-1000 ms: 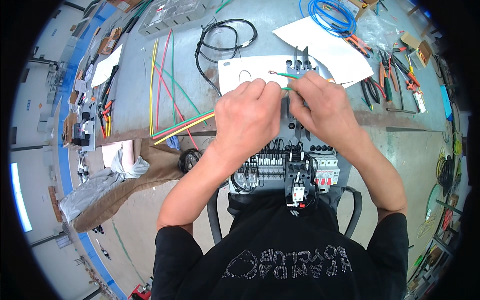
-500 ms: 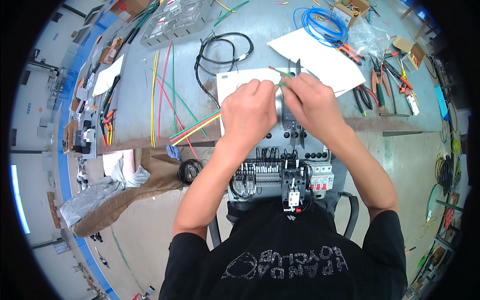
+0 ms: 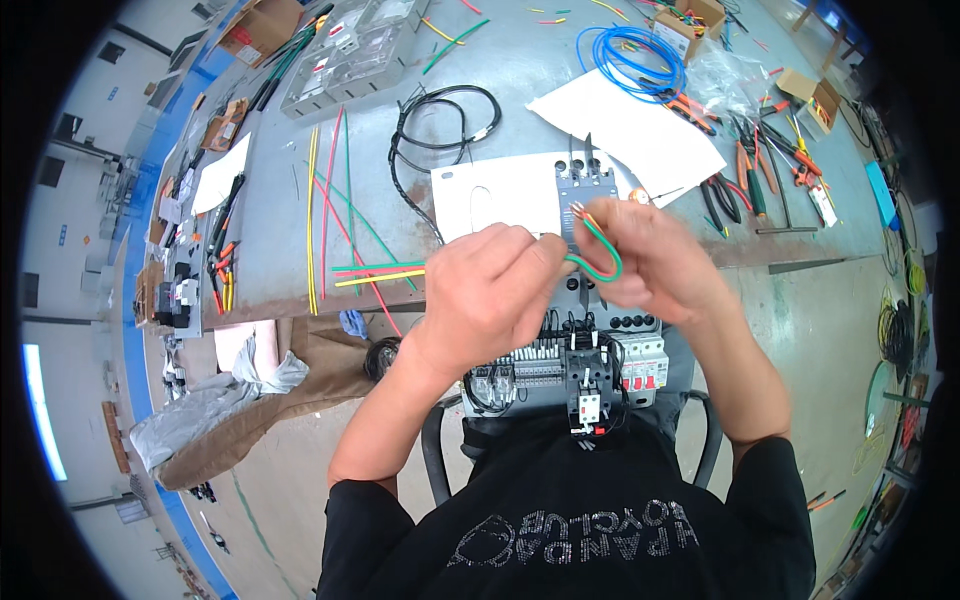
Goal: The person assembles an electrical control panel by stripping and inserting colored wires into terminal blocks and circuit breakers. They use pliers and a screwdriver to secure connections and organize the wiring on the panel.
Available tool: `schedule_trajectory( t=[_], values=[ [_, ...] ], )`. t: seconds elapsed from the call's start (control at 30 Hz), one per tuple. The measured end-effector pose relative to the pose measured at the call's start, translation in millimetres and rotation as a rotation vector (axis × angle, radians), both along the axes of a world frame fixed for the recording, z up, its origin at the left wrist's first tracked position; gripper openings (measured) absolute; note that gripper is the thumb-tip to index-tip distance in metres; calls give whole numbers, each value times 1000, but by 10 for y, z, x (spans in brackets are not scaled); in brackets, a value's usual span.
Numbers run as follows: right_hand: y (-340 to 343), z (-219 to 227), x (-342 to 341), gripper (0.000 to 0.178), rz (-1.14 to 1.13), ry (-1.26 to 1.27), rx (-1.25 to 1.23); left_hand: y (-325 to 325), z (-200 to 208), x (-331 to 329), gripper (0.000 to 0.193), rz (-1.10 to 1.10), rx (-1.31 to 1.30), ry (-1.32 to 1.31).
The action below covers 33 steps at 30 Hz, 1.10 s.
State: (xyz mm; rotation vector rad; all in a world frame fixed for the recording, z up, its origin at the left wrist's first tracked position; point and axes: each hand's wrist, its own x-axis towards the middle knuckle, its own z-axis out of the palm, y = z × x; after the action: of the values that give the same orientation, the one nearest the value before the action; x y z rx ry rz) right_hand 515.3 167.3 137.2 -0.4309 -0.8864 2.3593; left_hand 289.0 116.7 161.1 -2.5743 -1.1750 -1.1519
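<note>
My left hand (image 3: 490, 290) is closed round a bundle of green, red and yellow wires (image 3: 380, 272), whose long ends stick out to its left. Beyond my left fingers the wires bend in an S-shaped curve, and bare copper ends (image 3: 577, 209) point up. At this curve is my right hand (image 3: 660, 255), its fingers smeared by motion, so I cannot tell whether they grip the wires. Beneath both hands lies a white mounting panel (image 3: 500, 190) with a dark grey circuit breaker (image 3: 585, 190). Nearer me, the panel carries a black contactor (image 3: 588, 372), terminal blocks (image 3: 535, 372) and small white breakers (image 3: 642, 362).
Loose coloured wires (image 3: 325, 200) and a black cable loop (image 3: 445, 110) lie to the left on the table. Farther right are a blue wire coil (image 3: 635, 60), white paper (image 3: 640, 125), pliers (image 3: 755, 175) and a small open box (image 3: 812, 100). A brown garment (image 3: 290, 390) hangs at left.
The wire ends, straighter before, now curve back upward. Both hands have moved nearer me, and my right hand has shifted right, away from my left.
</note>
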Motion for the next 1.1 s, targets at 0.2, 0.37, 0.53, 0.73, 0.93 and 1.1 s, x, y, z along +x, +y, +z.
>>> schedule_trajectory(
  t=[0.2, 0.37, 0.53, 0.73, 0.93, 1.1],
  values=[
    [-356, -47, 26, 34, 105, 283, -130, -102, 80, -54, 23, -79, 2, -61],
    [-599, 159, 46, 41, 60, 198, -63, -298, 190, -38, 28, -131, -24, -51],
    [-917, 398, 44, 39, -95, 145, 49, -617, 408, 88, 41, -89, -146, -129],
    [-872, 371, -136, 25, -146, 410, 289, -786, 467, 221, 29, -1, -126, -316],
    [-749, 132, -227, 22, -285, 185, 668, -800, 411, 252, 21, 108, -292, -321],
    [-676, -26, -417, 31, -373, 185, 386, -608, 151, 302, 11, 204, -256, -486]
  ],
)
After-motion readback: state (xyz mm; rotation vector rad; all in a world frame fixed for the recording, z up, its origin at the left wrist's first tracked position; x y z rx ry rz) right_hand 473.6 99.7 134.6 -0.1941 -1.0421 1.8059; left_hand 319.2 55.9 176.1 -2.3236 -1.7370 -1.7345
